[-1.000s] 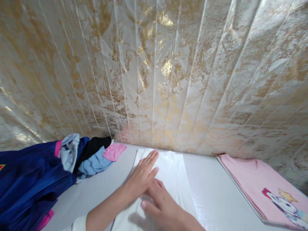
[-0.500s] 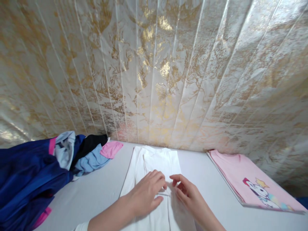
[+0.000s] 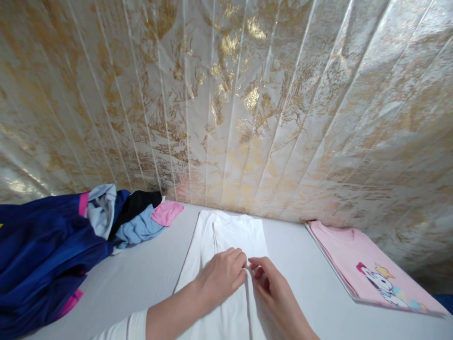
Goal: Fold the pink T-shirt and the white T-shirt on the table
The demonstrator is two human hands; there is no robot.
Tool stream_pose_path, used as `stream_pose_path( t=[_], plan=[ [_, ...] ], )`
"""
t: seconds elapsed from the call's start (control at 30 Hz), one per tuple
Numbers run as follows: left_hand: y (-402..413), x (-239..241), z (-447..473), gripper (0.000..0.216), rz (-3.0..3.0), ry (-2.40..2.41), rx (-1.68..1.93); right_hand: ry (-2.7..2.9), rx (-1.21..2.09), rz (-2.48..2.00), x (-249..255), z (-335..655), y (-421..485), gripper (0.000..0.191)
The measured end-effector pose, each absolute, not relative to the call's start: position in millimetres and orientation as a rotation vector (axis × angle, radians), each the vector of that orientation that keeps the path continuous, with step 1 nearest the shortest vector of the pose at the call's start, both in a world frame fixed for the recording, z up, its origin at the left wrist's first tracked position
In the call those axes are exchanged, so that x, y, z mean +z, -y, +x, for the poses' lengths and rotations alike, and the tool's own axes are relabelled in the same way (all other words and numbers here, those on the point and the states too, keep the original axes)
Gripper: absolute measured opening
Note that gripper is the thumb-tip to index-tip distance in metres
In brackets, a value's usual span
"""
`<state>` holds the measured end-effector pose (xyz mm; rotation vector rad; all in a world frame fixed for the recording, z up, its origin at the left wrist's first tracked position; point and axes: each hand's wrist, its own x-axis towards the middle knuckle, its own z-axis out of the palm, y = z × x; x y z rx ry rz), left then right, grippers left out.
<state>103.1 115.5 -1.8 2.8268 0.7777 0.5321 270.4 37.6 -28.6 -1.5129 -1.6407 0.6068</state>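
A white shirt [image 3: 240, 236], partly folded into a long narrow shape, lies on the pale surface in front of me. My left hand [image 3: 224, 271] is over its middle, thumb and fingertips closed on a raised edge of the cloth. Close beside it on the right, my right hand [image 3: 271, 285] has its fingers curled, with thumb and index finger at the same raised edge. The fingertips of both hands almost meet. Part of the shirt is hidden under my hands and forearms.
A loose heap of clothes [image 3: 46, 250], dark blue with black, light blue and pink pieces, lies at the left. At the right is a neatly folded pink shirt [image 3: 339, 255] with a cartoon dog print. A gold-patterned curtain [image 3: 226, 118] hangs behind the pale surface [image 3: 148, 283].
My left thumb has closed toward its fingers, and an edge of the white cloth now rises between my hands. My hands have come closer together. The view has shifted slightly.
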Motion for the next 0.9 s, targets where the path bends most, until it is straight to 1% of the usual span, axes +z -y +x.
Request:
stream_pose_path(
  t=[0.13, 0.33, 0.47, 0.67, 0.73, 0.9],
  plan=[
    [-114, -6, 104, 0.007, 2.865, -0.758, 0.543, 1.746, 0.47, -1.529, -26, 264, -39, 0.03],
    [-114, -6, 104, 0.007, 2.836, -0.823, 0.504, 1.799, 0.386, -1.58, -28, 265, -39, 0.029],
    [-113, -1, 103, 0.003, 2.809, -0.845, 0.468, 1.849, 0.351, -1.631, -27, 264, -38, 0.03],
    [-90, 5, 98, 0.007, 2.789, -0.918, 0.357, 1.912, 0.268, -1.707, -26, 260, -38, 0.025],
    [-81, 5, 90, 0.014, 2.747, -0.926, 0.331, 1.913, 0.268, -1.702, -24, 260, -37, 0.027],
    [-83, 8, 52, 0.046, 2.672, -0.932, 0.429, 1.902, 0.24, -1.582, -12, 261, -33, 0.033]
  ],
)
